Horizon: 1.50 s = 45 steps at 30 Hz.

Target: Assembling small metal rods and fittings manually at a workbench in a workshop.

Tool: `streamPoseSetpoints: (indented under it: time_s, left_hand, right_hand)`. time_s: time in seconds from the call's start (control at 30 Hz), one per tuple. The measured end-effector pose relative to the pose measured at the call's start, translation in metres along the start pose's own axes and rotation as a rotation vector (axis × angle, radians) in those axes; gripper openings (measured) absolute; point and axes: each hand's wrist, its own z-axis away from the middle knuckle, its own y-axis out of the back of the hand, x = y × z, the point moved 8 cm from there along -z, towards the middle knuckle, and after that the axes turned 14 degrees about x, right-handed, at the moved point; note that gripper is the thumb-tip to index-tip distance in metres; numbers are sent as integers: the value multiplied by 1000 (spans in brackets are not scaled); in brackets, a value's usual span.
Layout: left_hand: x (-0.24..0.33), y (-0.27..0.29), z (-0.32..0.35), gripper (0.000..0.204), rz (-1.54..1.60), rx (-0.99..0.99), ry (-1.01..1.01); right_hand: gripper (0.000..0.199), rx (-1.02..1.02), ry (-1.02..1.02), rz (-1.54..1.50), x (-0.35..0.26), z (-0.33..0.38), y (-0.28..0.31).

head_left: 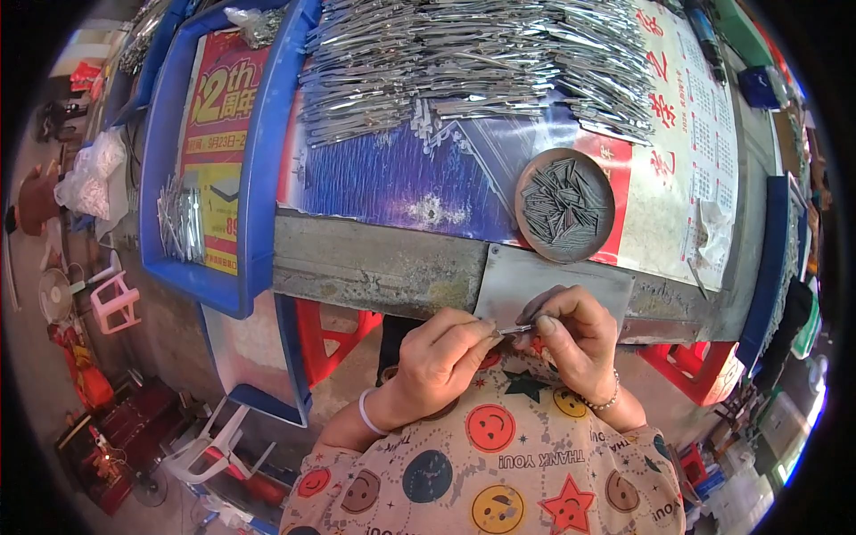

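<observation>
Your left hand and right hand meet just below the front edge of the grey metal plate, fingertips pinched shut on one small thin silver metal piece btwn them. Both grips look tight, thumb and forefinger closed on the piece from either end; exactly what the tips are doing to it is too small to tell. You hold it close to your body, prob. for a steady, close view. The round brown dish of short grey metal pins sits just beyond the plate, w/in easy reach of your right hand. The big pile of long shiny metal strips lies farther back on the poster-covered workbench, well apart from your hands.
</observation>
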Motion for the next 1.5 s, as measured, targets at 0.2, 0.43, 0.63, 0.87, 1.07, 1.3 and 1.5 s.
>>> streamPoseSetpoints:
  time_s: [0.2,0.43,0.63,0.87,1.07,1.3,1.5]
  left_hand:
    - [6,1,-1,19,-113,17,-102]
    - [-48,-33,43,12,866,-332,1114]
    - [-41,-50,65,10,1399,-425,1650]
    - [-35,-52,70,14,1482,-447,1716]
    - [-34,-51,67,15,1480,-442,1723]
    - [-38,-40,57,14,1392,-387,1608]
    - [-42,43,-58,5,-69,97,50]
  right_hand:
    - [7,32,5,90,5,1,-2]
    - [12,64,-96,11,16,-3,0]
    - [16,61,-233,-61,26,-2,-2]
    - [17,36,-226,-65,24,-1,-6]
    - [17,18,-228,-84,26,-2,-9]
    - [14,25,-304,-44,28,-9,-13]
    - [23,122,-140,-99,3,-9,-4]
